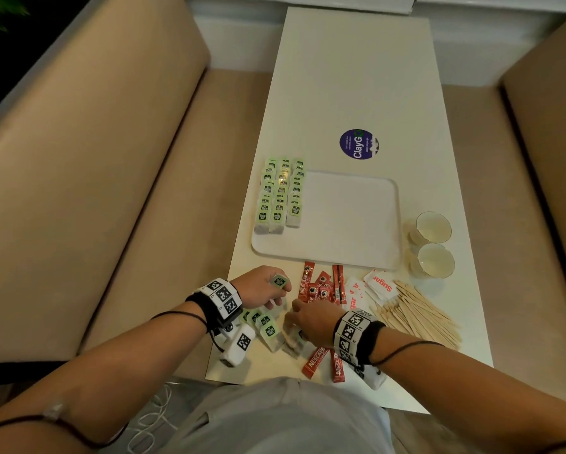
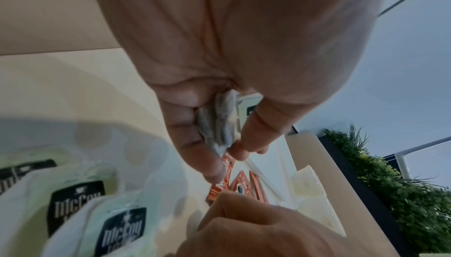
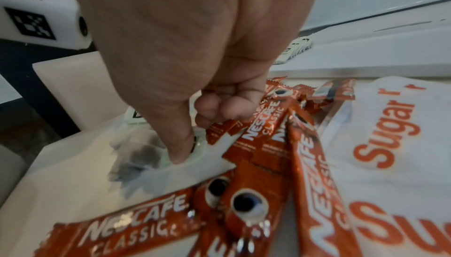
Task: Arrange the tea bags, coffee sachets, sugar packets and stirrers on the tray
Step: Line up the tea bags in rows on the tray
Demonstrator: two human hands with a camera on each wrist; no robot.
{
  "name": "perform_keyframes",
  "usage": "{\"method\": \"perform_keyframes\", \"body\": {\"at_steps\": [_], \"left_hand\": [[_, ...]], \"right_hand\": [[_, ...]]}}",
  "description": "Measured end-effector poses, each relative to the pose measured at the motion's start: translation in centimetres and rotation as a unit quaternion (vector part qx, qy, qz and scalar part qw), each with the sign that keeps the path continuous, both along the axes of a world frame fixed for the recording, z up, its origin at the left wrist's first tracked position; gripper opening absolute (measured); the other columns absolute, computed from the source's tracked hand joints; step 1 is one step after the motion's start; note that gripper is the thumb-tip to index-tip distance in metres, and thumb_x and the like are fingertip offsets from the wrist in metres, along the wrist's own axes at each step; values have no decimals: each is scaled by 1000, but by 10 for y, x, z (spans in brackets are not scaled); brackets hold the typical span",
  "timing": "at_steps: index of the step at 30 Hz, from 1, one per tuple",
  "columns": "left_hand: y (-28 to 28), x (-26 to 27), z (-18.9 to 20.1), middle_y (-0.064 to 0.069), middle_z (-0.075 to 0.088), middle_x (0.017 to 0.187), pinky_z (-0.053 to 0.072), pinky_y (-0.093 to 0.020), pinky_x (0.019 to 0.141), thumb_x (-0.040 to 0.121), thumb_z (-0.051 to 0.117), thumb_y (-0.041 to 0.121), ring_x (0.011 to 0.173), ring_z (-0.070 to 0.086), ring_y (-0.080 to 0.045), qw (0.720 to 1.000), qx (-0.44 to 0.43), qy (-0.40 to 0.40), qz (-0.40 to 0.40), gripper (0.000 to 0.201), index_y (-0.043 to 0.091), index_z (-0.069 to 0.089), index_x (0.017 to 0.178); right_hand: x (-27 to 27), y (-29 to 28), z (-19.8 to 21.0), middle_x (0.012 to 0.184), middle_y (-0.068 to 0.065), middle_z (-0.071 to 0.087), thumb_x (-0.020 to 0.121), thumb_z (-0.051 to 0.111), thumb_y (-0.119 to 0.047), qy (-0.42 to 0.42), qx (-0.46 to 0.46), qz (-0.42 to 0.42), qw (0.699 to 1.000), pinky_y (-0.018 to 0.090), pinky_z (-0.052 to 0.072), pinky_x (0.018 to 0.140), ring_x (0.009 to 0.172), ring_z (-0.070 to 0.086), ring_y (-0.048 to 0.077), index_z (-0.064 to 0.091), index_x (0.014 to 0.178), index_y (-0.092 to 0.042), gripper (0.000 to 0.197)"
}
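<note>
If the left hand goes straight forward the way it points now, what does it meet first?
Probably the near edge of the tray. The left hand, gripping tea bags, points toward it; depth is unclear.

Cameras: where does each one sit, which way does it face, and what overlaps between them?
Head: high, looking down at the table, tray; both forearms and hands show.
Left wrist: under the left hand, looking along the fingers pinching tea bags.
Right wrist: under the right hand, low over coffee sachets, sugar packets.
Shared: all three show the coffee sachets.
</note>
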State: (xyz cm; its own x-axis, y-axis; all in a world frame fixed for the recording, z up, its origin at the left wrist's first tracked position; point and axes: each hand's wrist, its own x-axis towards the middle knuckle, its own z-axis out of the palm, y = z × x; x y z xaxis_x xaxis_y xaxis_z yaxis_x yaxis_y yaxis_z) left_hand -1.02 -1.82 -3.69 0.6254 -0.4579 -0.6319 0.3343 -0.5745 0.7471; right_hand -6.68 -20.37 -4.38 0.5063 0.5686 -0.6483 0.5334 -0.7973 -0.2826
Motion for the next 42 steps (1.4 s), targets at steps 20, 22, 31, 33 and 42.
{"method": "perform_keyframes", "body": {"at_steps": [20, 22, 31, 33, 42], "left_hand": [[10, 14, -4, -1, 73, 102, 53, -42, 92, 79, 81, 37, 97, 68, -19, 995, 6, -64, -78, 33, 21, 67, 104], [9, 20, -2, -5, 74, 102, 52, -41, 93, 87, 77, 29, 97, 68, -17, 996, -23, -57, -61, 23, 17, 68, 104], [7, 49, 2, 1, 74, 80, 45, -24, 62, 96, 67, 22, 69, 61, -11, 996, -79, -36, 27, 9, 13, 71, 98], [5, 53, 2, 0, 71, 77, 45, -27, 63, 95, 69, 25, 69, 59, -12, 995, -79, -34, 48, 16, 9, 71, 98], [1, 66, -11, 3, 68, 73, 48, -26, 60, 91, 73, 28, 67, 57, -8, 978, -94, -2, 184, 20, 20, 66, 109]], "right_hand": [[47, -7, 33, 101, -1, 69, 95, 58, -18, -77, 149, -168, 972, 35, 52, 76, 89, 65, 23, 58, 111, -22, 16], [58, -9, 37, 103, 0, 70, 95, 61, -19, -85, 172, -201, 960, 35, 52, 75, 90, 65, 23, 59, 112, -22, 17], [96, -18, 38, 104, -10, 69, 99, 62, -35, -95, 235, -338, 906, 32, 53, 79, 84, 64, 11, 62, 121, -25, 25], [101, -19, 35, 104, -7, 69, 99, 64, -34, -73, 253, -370, 891, 28, 53, 80, 87, 65, 12, 66, 122, -22, 27], [114, -13, 21, 98, -11, 65, 99, 64, -29, -55, 356, -490, 794, 10, 47, 71, 83, 63, 3, 64, 122, -26, 23]]}}
